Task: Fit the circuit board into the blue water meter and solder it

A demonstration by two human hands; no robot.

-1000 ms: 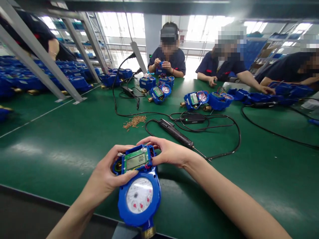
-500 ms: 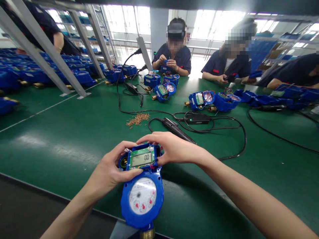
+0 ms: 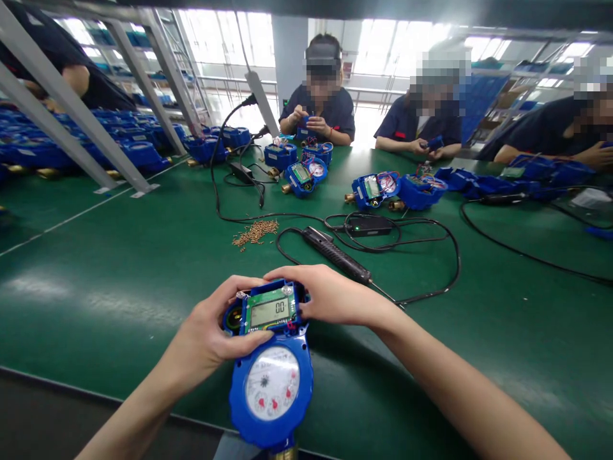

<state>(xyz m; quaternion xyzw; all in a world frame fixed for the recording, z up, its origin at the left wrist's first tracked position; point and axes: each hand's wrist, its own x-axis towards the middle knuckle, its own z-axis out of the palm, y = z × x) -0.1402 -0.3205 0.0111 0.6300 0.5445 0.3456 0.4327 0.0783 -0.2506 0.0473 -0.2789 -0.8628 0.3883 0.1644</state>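
A blue water meter (image 3: 271, 383) with a white dial lies near the front edge of the green table (image 3: 119, 268). Its open top part holds a green circuit board with a small display (image 3: 268, 312) that reads 0.0. My left hand (image 3: 211, 335) grips the meter's left side, thumb across the lower edge of the board. My right hand (image 3: 328, 295) is closed on the top right of the housing, fingers curled over its far edge.
A black electric screwdriver (image 3: 338, 255) with its cable and adapter (image 3: 371, 225) lies just beyond my hands. A heap of small brass screws (image 3: 256, 232) sits to the left of it. More open blue meters (image 3: 373, 190) and three seated co-workers are at the far side.
Both hands keep their hold on the meter. The view has swung slightly, and the meter sits a little lower and further left in it than half a second ago.
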